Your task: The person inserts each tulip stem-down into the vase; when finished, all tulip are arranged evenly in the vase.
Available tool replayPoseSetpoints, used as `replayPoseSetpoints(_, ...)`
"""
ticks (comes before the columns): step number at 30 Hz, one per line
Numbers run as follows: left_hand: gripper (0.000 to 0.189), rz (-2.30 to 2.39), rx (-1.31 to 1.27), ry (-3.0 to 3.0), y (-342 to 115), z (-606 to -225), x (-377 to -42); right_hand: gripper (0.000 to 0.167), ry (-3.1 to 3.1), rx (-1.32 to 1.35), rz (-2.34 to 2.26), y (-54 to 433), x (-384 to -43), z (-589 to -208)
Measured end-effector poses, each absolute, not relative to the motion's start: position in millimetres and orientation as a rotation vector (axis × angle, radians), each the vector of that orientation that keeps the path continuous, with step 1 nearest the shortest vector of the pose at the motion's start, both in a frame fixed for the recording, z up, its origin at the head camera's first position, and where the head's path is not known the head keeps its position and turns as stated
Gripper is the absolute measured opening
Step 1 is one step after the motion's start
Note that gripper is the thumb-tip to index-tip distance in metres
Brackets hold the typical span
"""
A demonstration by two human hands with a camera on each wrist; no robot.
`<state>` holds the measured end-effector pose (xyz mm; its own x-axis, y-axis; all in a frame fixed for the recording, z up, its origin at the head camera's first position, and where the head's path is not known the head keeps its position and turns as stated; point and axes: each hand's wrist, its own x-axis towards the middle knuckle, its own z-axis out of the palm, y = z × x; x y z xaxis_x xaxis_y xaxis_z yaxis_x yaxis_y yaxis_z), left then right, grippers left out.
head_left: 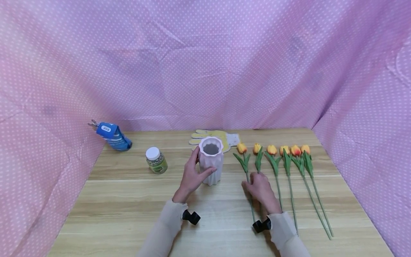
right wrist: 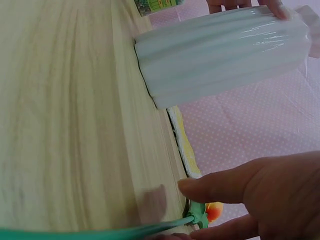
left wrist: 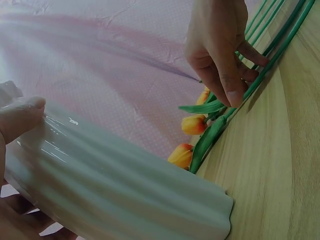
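A white fluted vase (head_left: 211,166) stands upright on the table. My left hand (head_left: 194,173) holds it from the left, thumb across the front near the upper part and fingers round the far side. Several orange-yellow artificial tulips lie in a row to the right, with green leaves and long stems. My right hand (head_left: 260,187) is low over the stems of the two leftmost, the first tulip (head_left: 245,162) and the second tulip (head_left: 258,157). In the right wrist view its thumb (right wrist: 215,186) is extended, apart from the fingers, with a green stem (right wrist: 100,234) below.
Behind the vase lies a yellow and white work glove (head_left: 232,138). To the left stand a jar with a white lid (head_left: 156,160) and, farther back, a blue bag (head_left: 115,135) closed with a clip. Pink dotted cloth (head_left: 205,71) hangs round the wooden table (head_left: 112,214).
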<state>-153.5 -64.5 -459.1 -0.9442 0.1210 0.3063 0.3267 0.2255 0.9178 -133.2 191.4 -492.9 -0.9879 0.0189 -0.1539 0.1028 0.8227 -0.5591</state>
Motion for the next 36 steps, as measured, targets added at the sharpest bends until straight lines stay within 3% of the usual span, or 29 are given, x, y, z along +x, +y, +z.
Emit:
replayPoseSetpoints(28, 0.092, -1.769, -0.369, -2.390, -64.9, -465.0, -155.9, 0.008, 2.959, 0.109, -0.820, 180.3, -129.1, -491.9)
replayPoseSetpoints(30, 0.092, -1.770, -0.366, -2.395, -64.5, -465.0, -155.9, 0.011, 2.957, 0.123, -0.848, 179.9, -129.9, -491.6)
replayPoseSetpoints(36, 0.091, -1.769, -0.358, -2.396, -64.2, -465.4, -155.2, 0.041, 2.961, 0.145, -0.900, 181.6, -139.3, -500.0)
